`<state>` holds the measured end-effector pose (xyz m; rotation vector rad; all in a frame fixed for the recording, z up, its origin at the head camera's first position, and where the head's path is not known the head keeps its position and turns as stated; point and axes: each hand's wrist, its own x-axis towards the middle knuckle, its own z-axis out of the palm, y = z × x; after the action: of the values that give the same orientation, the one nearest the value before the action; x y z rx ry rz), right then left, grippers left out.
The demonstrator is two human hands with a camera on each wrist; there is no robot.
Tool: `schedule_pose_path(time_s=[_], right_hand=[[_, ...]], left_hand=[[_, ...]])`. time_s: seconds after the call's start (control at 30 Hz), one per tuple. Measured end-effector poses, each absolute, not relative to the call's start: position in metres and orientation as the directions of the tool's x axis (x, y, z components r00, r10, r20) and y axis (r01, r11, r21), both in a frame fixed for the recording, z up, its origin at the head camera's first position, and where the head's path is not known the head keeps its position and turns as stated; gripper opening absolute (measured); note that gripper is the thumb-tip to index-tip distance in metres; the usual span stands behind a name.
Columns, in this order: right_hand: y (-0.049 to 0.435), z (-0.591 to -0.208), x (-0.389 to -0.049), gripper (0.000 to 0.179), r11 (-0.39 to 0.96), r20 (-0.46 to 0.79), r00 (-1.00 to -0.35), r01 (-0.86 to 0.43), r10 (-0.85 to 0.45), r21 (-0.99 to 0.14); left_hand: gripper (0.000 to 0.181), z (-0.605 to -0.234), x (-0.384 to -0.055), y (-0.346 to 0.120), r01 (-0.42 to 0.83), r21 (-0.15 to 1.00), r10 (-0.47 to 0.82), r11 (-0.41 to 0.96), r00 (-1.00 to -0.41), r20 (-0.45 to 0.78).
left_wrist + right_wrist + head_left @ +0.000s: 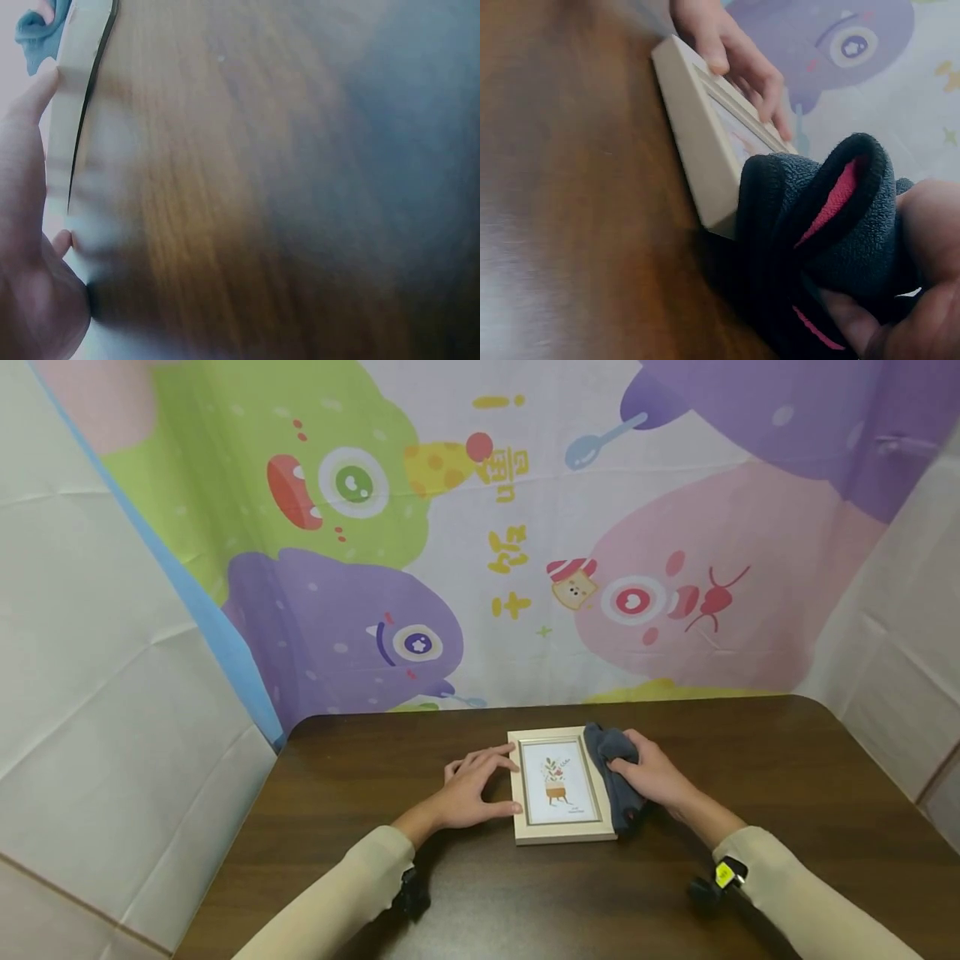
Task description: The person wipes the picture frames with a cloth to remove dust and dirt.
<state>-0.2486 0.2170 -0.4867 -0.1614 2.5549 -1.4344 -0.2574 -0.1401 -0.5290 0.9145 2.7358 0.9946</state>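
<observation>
A picture frame [564,838] with a pale wooden border and a potted-plant print lies face up on the table. My left hand [472,793] rests along its left side, thumb and fingers spread, fingertips touching the border; the left wrist view shows the thumb on the frame's edge [73,112]. On the opposite side, my right hand [656,774] grips a bunched dark grey-blue cloth [618,777] against the right border, covering part of it. The right wrist view shows pink inside the folds of the cloth [840,247].
The dark brown wooden table [525,902] extends around the frame. Behind it hangs a curtain [517,660] printed with cartoon monsters. White panels [112,693] stand at both sides. A small black device [411,893] sits on each wrist.
</observation>
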Motion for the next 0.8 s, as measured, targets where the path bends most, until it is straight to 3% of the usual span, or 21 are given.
schedule_pose_path(time_s=[0.43, 0.8], right_hand=[[0.216, -0.483, -0.209, 0.045, 0.521, -0.172, -0.969, 0.055, -0.179, -0.852], [0.215, -0.480, -0.207, 0.045, 0.512, -0.173, -0.967, 0.053, -0.190, -0.857]], left_hand=[[0.062, -0.534, -0.260, -0.142, 0.517, 0.604, 0.567, 0.607, -0.814, 0.126], [0.064, -0.526, -0.256, -0.141, 0.513, 0.613, 0.575, 0.601, -0.810, 0.115]])
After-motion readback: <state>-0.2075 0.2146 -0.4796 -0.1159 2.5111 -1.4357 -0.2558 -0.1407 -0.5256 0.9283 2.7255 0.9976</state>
